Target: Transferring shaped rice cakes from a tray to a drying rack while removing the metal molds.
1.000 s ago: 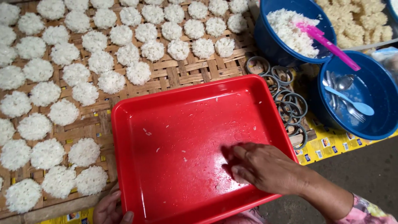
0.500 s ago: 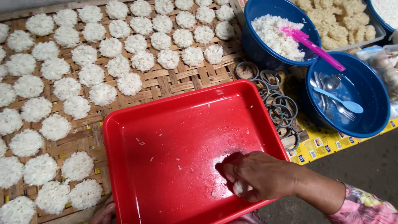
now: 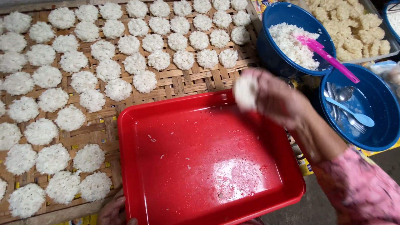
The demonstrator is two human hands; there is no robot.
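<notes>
The right hand [image 3: 271, 98] pinches a white rice disc [image 3: 245, 91] (blurred) above the red tray [image 3: 175, 166]; the left hand [image 3: 111, 211] grips the tray's near edge.

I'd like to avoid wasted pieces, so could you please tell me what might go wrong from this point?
1. The rice disc sits at the fingertips of the right hand, over the red tray; a loose grip could drop or break it.
2. The tray looks wet, with stray grains, so a dropped disc might stick.
3. Discs on the woven mat lie close together; placing another could disturb them.
</notes>
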